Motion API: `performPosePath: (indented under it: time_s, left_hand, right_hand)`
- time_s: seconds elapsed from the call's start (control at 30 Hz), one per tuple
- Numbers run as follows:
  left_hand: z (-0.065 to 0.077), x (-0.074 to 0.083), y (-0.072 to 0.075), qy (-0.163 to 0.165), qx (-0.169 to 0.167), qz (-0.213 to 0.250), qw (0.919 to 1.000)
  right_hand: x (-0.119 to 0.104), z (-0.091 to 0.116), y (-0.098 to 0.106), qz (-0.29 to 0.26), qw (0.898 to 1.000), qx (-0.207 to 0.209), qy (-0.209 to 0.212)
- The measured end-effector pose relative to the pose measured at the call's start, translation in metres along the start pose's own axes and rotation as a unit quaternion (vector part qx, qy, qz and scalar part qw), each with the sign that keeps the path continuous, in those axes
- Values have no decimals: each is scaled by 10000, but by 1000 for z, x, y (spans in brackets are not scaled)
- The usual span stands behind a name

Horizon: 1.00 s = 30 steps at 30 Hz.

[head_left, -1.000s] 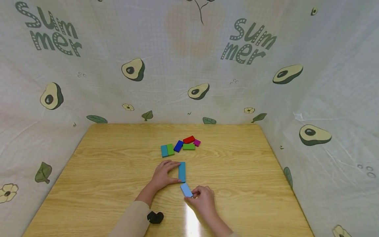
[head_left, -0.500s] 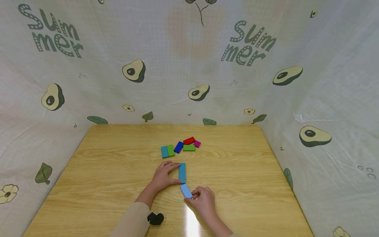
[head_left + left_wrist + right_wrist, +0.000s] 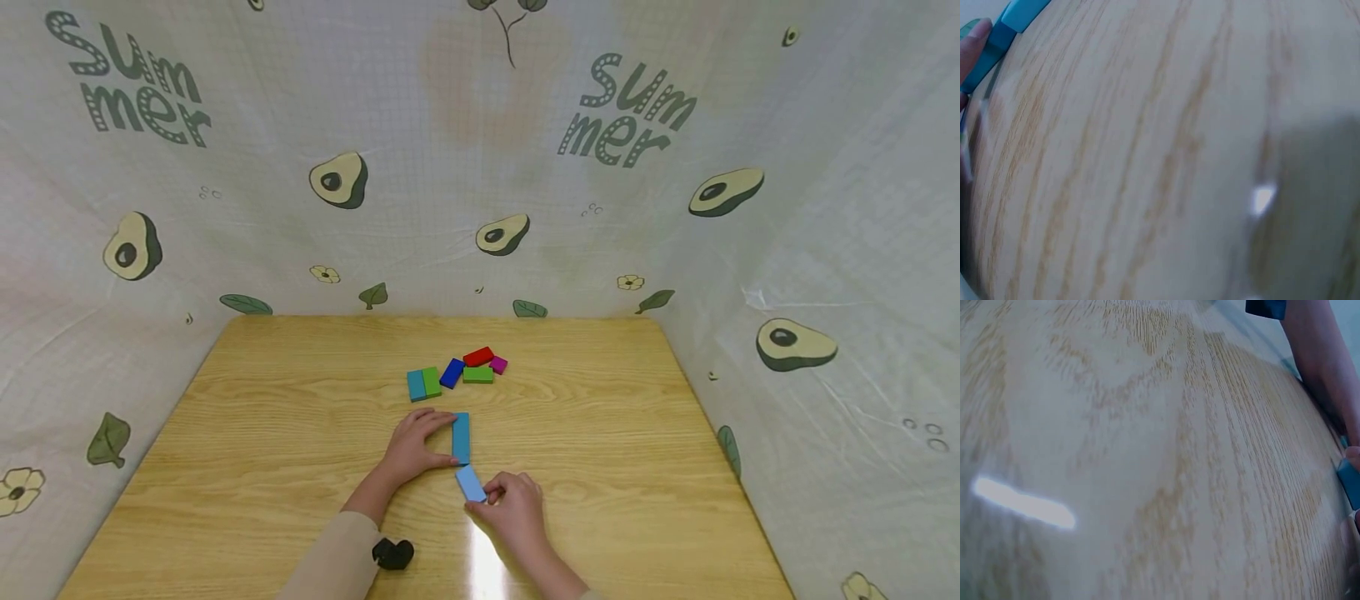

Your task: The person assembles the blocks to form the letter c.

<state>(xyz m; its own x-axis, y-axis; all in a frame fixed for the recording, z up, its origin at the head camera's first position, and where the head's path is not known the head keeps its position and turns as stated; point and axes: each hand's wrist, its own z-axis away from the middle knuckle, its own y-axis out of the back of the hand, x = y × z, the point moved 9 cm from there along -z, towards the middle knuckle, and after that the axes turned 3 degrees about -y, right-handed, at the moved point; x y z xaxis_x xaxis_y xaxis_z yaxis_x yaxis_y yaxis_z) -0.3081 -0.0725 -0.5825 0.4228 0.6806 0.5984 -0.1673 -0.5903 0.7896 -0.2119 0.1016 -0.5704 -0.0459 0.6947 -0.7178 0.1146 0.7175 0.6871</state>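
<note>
In the head view my left hand (image 3: 411, 446) spans a long blue block (image 3: 461, 439) lying on the table, thumb at its near end and fingertips at the far end. My right hand (image 3: 516, 507) pinches a shorter light blue block (image 3: 470, 484) between thumb and fingers. That block sits tilted, its far end right at the near end of the long one. The left wrist view catches both blocks only in its top left corner, with a fingertip on the blue block (image 3: 990, 62). At the right wrist view's right edge, a piece of blue block (image 3: 1350, 481) shows beside fingertips.
Beyond the hands lie a teal block (image 3: 416, 386) and a green block (image 3: 431, 382) side by side. Right of them are a dark blue block (image 3: 452, 373), a second green block (image 3: 477, 376), a red block (image 3: 477, 357) and a small magenta block (image 3: 498, 364). Printed cloth (image 3: 420, 108) surrounds the wooden table (image 3: 600, 433).
</note>
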Motion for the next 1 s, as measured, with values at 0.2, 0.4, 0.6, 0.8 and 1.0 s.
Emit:
performPosePath:
  time_s: [0.2, 0.4, 0.6, 0.8, 1.0]
  left_hand:
    - [0, -1, 0, -32, 1, 14, 10000]
    - [0, -1, -1, -117, 35, -2, 9999]
    - [1, 0, -1, -148, 11, 8, 9999]
    - [1, 0, 0, -173, 12, -7, 9998]
    - [1, -2, -1, -180, -16, 11, 9998]
  right_hand:
    - [0, 0, 0, 34, 10000, -6, 3]
    - [-2, 0, 0, 70, 10000, -49, -26]
    - [-4, 1, 1, 85, 10000, -38, -29]
    - [-4, 1, 1, 126, 9999, -16, -6]
    - [-3, 1, 1, 140, 9999, -8, 3]
